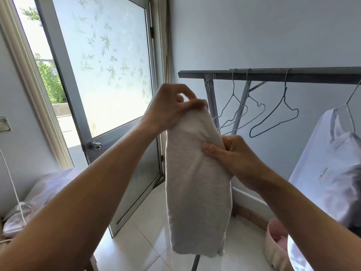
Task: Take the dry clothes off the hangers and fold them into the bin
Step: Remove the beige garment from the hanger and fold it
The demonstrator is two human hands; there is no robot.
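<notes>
Head cam: left hand [172, 108] pinches top fold of pale cloth [197, 192], right hand [234, 153] grips its side edge just below. Seems soft, light, floppy; I'd grip at folded edges w/ both hands. Bin [272, 247] well below right fingers.

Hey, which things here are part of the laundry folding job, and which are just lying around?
Part of the job: folded pale grey cloth, held by left hand and right hand; white T-shirt on a wire hanger; empty wire hangers on the grey metal rack; pink bin.
Just lying about: frosted glass door; white cord; plastic-wrapped bundle.
</notes>
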